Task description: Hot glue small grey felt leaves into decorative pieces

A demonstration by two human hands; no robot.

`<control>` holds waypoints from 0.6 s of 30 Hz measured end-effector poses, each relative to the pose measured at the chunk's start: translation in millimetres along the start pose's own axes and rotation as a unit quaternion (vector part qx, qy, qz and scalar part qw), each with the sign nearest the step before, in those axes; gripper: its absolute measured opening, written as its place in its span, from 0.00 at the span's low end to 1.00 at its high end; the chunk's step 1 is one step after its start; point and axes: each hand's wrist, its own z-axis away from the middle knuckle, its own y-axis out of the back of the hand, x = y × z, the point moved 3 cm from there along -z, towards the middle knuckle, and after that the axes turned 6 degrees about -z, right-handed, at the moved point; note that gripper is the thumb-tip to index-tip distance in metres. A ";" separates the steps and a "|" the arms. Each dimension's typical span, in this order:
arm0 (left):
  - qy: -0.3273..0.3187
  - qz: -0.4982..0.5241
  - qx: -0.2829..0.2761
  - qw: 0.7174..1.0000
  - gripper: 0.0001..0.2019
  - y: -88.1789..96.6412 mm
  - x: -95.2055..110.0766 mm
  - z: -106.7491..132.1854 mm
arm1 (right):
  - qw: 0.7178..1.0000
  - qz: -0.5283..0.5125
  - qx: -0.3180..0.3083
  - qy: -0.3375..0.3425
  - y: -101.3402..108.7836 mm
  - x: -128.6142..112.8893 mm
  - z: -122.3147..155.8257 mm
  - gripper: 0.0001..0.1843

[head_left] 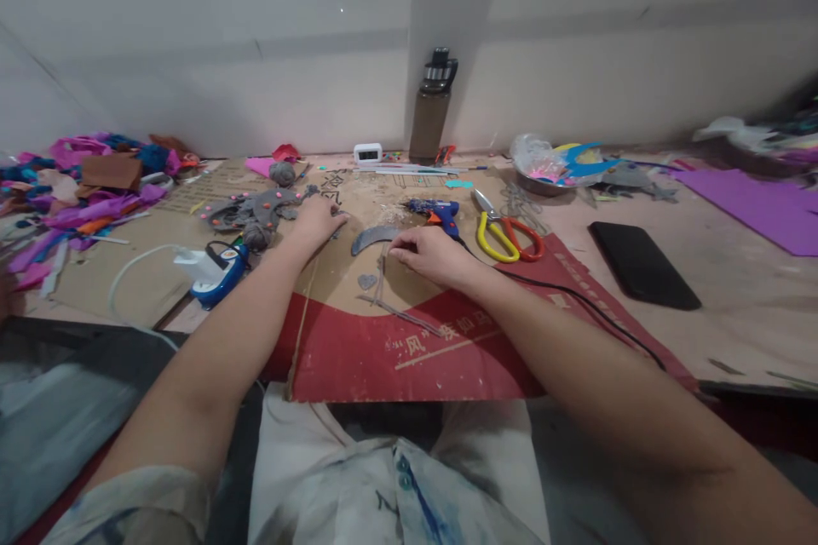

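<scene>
My left hand (316, 223) rests at the left of the cardboard, fingers drawn together by small grey scraps; what they pinch is too small to tell. Beside it lie grey felt pieces with orange dots (265, 206). My right hand (427, 255) is closed, thumb against fingers, next to a curved grey felt strip (374, 238). Thin grey strips (409, 318) and a small grey heart (366, 281) lie below the hands. Just behind my right hand is a blue glue gun (440, 211). Scissors with yellow and red handles (502, 238) lie to its right.
A dark bottle (429, 119) and a small white digital clock (367, 154) stand by the wall. Left are a blue-and-white power adapter (217, 272) and colourful felt scraps (95, 187). A bowl (537, 181), black phone (642, 264) and purple sheet (754, 204) are right.
</scene>
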 end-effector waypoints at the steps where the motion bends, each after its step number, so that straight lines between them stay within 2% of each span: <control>1: -0.014 -0.049 0.014 0.999 0.15 -1.7 1.5 -1.5 | 1.000 0.001 0.003 0.000 0.2 0.1 0.0 0.11; 4: -0.024 -0.108 0.044 0.993 0.15 -4.6 -0.2 -4.9 | 1.000 0.008 0.003 0.005 0.3 -0.3 0.0 0.11; 9: -0.024 -0.035 0.103 0.994 0.14 -2.4 -5.3 -3.1 | 1.000 0.018 0.002 0.009 0.2 -2.6 0.7 0.11; 13: -0.029 0.107 0.118 0.987 0.07 1.4 -2.4 6.3 | 1.000 0.011 0.005 0.018 0.4 -1.3 0.1 0.10; 16: -0.019 0.245 0.097 0.964 0.08 3.9 1.0 13.2 | 0.999 0.013 0.032 0.031 4.3 0.8 -1.7 0.10; 18: -0.008 0.300 0.102 0.948 0.08 6.5 2.0 15.5 | 0.997 0.021 0.064 0.046 8.8 1.0 -4.6 0.09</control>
